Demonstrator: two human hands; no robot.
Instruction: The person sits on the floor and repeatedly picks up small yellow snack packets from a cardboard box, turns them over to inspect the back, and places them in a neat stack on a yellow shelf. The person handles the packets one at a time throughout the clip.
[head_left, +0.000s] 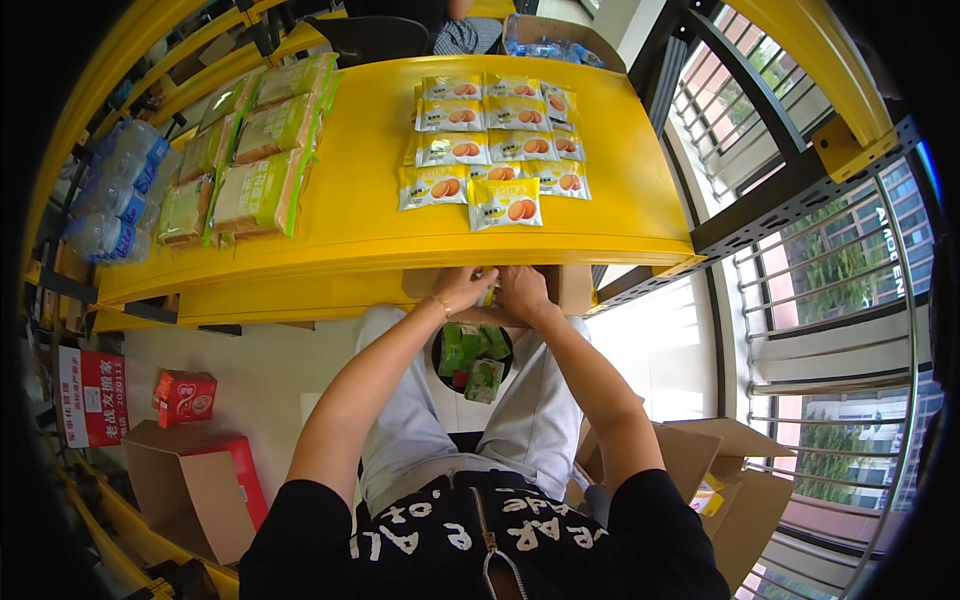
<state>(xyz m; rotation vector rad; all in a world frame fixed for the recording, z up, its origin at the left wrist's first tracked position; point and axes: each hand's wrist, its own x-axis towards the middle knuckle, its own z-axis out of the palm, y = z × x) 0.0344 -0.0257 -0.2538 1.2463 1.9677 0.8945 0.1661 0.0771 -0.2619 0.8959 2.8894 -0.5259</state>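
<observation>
My left hand (463, 287) and my right hand (523, 291) are close together just below the front edge of the yellow shelf (360, 202). Between their fingers is a small packet (487, 295), mostly hidden; which hand grips it I cannot tell. Both hands are over an open cardboard box (574, 289) on the lower level, its inside largely covered. Above, wrapped cookie packets (505, 204) lie in overlapping rows on the shelf. To their left are bagged bread loaves (257, 193) in green and clear wrapping.
Clear water bottles (112, 238) lie at the shelf's left end. Between my knees a round black container (437, 360) holds green packages (484, 379). Cardboard boxes stand on the floor at left (206, 487) and right (750, 517). A person (397, 9) sits beyond the shelf.
</observation>
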